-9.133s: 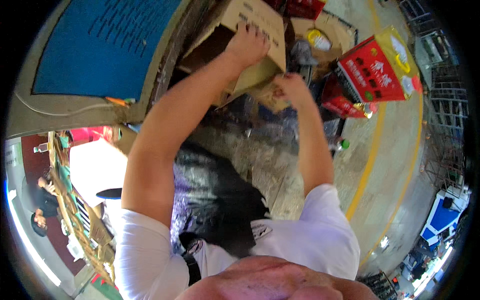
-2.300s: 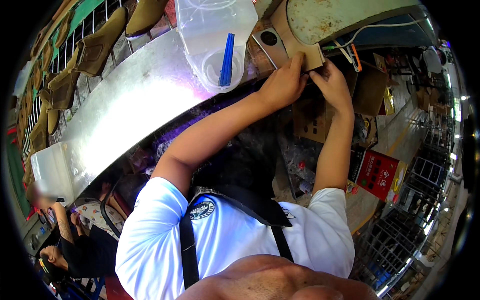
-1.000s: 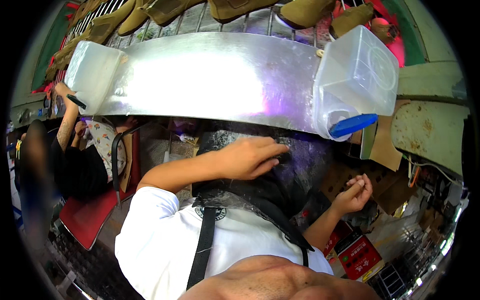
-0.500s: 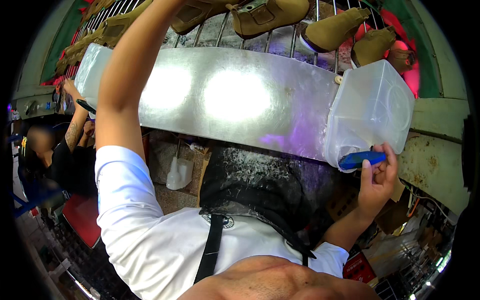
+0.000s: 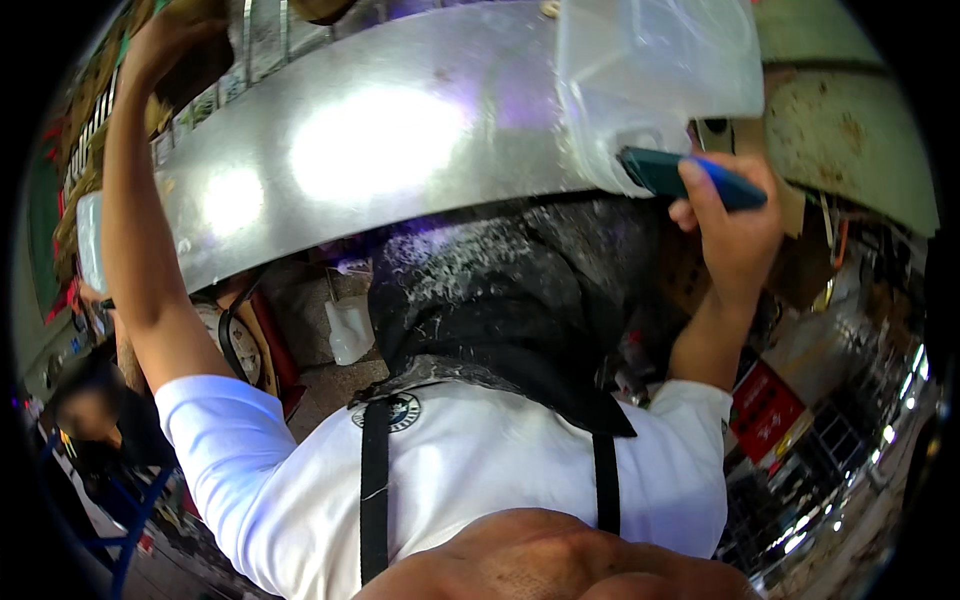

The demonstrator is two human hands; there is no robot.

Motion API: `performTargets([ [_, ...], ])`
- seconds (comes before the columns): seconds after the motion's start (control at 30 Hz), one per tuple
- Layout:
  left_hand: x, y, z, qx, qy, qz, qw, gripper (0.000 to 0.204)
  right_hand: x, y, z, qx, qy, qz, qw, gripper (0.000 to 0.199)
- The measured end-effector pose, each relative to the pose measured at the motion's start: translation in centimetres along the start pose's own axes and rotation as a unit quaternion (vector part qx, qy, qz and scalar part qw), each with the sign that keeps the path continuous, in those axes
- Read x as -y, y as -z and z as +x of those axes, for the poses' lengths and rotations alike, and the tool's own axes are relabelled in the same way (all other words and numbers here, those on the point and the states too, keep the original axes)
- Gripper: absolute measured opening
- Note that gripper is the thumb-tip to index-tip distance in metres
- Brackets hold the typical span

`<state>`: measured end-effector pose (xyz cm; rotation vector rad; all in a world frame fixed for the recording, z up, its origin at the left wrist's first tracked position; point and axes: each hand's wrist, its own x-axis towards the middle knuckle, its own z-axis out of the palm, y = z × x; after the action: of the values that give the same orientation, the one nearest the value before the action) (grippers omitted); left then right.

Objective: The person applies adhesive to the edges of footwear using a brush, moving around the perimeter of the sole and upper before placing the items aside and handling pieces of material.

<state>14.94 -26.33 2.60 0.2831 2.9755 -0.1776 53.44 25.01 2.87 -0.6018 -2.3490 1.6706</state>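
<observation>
My right hand (image 5: 735, 215) pinches a blue-handled brush (image 5: 730, 183). Its dark tip points into the cut-out opening of a translucent plastic tub (image 5: 660, 60) at the right end of the metal board. At the upper left, my left hand (image 5: 165, 45) is stretched out over the rack and closed around a brown ankle boot (image 5: 205, 62); part of the fingers is hidden. Between both hands lies the shiny metal board (image 5: 480, 110). White crumbs cover the dark apron (image 5: 450, 262) on my lap.
Brown boots stand along the barred rack (image 5: 245, 50) beyond the board. A second translucent tub (image 5: 90, 235) sits at the board's left end. Below the board is a white plastic bottle (image 5: 348, 330). Another person (image 5: 100, 410) works at the far left; a red box (image 5: 765, 410) lies at right.
The view has swung rightward and tilted toward me. My left hand, out of the picture before, now shows on a boot. My right hand still holds the brush at the tub, its dark part more exposed.
</observation>
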Motion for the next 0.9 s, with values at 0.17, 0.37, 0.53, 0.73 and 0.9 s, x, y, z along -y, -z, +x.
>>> performTargets([
  [0.17, -4.5, 1.6, -13.0, -0.256, -0.106, -0.389, 0.879, 0.039, -2.0, -0.4, -0.2, -0.020, 0.048, 0.057, 0.997, 0.020],
  [0.37, -13.2, -1.8, -21.3, -0.272, -0.159, -0.404, 0.859, 0.038, -3.0, 0.3, -0.1, 0.123, 0.101, -0.018, 0.987, 0.023],
  [0.53, -16.7, -5.6, -22.5, -0.134, -0.187, -0.360, 0.904, 0.057, -2.5, 0.2, -0.6, -0.008, 0.012, -0.007, 1.000, 0.024],
  [0.73, -17.4, -2.8, -21.8, -0.090, -0.258, -0.354, 0.895, 0.054, -4.0, -0.6, 0.3, 0.047, 0.060, 0.090, 0.993, 0.026],
  [0.9, -19.2, -2.9, -21.3, -0.112, -0.215, -0.388, 0.889, 0.062, -4.5, 1.5, 1.1, 0.149, 0.105, 0.006, 0.983, 0.023],
])
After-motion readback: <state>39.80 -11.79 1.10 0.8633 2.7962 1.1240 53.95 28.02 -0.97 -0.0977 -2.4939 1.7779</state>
